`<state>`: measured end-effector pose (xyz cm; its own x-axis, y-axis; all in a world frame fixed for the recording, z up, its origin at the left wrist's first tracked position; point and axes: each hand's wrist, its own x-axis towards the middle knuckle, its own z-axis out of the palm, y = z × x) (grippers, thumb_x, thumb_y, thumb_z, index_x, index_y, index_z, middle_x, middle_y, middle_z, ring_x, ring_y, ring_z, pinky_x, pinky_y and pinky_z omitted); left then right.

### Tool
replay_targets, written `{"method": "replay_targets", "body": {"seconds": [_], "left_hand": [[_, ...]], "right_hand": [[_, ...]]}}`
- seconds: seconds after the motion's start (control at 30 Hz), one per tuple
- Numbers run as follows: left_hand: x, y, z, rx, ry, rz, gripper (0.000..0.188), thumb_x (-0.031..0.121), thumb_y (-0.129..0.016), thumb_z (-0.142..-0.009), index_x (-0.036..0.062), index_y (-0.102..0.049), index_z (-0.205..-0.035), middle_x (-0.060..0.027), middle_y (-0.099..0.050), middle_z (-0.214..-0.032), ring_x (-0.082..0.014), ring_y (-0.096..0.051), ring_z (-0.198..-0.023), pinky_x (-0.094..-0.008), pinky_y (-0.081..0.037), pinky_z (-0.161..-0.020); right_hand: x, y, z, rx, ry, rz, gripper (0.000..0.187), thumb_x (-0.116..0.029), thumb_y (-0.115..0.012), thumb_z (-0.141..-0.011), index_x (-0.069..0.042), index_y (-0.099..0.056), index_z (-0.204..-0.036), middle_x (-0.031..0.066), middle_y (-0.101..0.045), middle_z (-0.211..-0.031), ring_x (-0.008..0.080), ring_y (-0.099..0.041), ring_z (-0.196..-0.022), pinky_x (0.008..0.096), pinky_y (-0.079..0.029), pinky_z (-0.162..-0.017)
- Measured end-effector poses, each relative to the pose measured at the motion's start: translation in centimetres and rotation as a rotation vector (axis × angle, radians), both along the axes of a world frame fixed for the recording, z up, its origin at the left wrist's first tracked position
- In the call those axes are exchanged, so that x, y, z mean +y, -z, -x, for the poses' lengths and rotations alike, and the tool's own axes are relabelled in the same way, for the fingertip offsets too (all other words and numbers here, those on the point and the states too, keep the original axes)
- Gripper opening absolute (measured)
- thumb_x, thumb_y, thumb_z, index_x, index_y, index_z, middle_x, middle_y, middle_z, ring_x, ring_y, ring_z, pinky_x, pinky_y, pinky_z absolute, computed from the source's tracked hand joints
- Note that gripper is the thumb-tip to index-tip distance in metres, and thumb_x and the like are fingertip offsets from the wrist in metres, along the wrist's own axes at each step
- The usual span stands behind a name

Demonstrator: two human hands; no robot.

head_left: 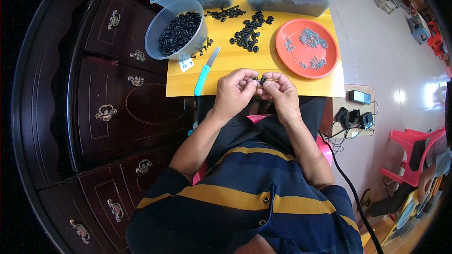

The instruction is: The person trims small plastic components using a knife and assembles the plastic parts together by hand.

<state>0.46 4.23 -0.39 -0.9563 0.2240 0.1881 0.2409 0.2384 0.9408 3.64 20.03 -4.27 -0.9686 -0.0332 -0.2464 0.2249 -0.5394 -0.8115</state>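
Just left of the red plate (285, 61), toward its near side, held close together: left hand (235, 89) and right hand (284, 96). On the right, thumb and forefinger closed in a tight pinch on a black ring (263, 80), other fingers loosely curled behind. On the left, thumb and forefinger likewise drawn almost together on a smaller dark bit (255, 79), too tiny and too shaded to identify. No telling from this angle whether joined to the ring or merely beside it. Fingertips brought nearly into contact, probably to steady two tiny pieces against each other.

On the plate, grey pins (311, 38) in loose heaps, presumably kept there against rolling away. Left of the plate, within easy reach, a spread of loose black rings (247, 35), likely laid out thin for easy picking. Left of the plate and farther back, long black pieces (228, 13) in a separate heap. Well left of the plate, a knife (202, 80), turquoise handle turned toward the near side, perhaps for quick grabbing. Farther left and slightly back from the plate, a round tub (162, 16) heaped with black parts (181, 33), seemingly as stock. Straight beyond the plate, a clear box (287, 3), perhaps set back to leave working room.
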Motion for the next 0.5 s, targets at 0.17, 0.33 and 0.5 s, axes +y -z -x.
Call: {"method": "replay_targets", "body": {"seconds": [0.17, 0.33, 0.5], "left_hand": [[0.0, -0.1, -0.1, -0.023, 0.004, -0.001, 0.015, -0.006, -0.064, -0.086, -0.0045, -0.067, -0.101, -0.0074, -0.069, -0.083, -0.0084, -0.067, -0.070, -0.0230, -0.056, -0.063], [-0.3, 1.0, -0.1, -0.110, 0.009, -0.097, 0.015, -0.005, -0.063, -0.087, -0.0047, -0.066, -0.102, -0.0061, -0.069, -0.084, -0.0082, -0.067, -0.072, -0.0232, -0.056, -0.065], [-0.5, 1.0, -0.3, -0.180, 0.045, -0.051, 0.018, -0.002, -0.063, -0.091, -0.0030, -0.066, -0.108, -0.0013, -0.066, -0.090, -0.0038, -0.061, -0.076, -0.0190, -0.051, -0.068]], "right_hand": [[0.0, -0.1, -0.1, -0.020, 0.007, -0.011, 0.024, -0.011, -0.062, -0.098, -0.002, -0.057, -0.119, 0.0060, -0.071, -0.098, 0.0103, -0.067, -0.080, 0.0215, -0.053, -0.069], [-0.2, 0.1, -0.3, -0.013, 0.008, -0.017, 0.023, -0.011, -0.063, -0.097, -0.002, -0.058, -0.117, 0.0054, -0.071, -0.096, 0.0097, -0.067, -0.079, 0.0214, -0.053, -0.069], [-0.3, 0.6, -0.5, 0.008, 0.010, -0.049, 0.022, -0.010, -0.062, -0.098, -0.003, -0.058, -0.118, 0.0051, -0.070, -0.094, 0.0111, -0.068, -0.081, 0.0217, -0.053, -0.069]]}}
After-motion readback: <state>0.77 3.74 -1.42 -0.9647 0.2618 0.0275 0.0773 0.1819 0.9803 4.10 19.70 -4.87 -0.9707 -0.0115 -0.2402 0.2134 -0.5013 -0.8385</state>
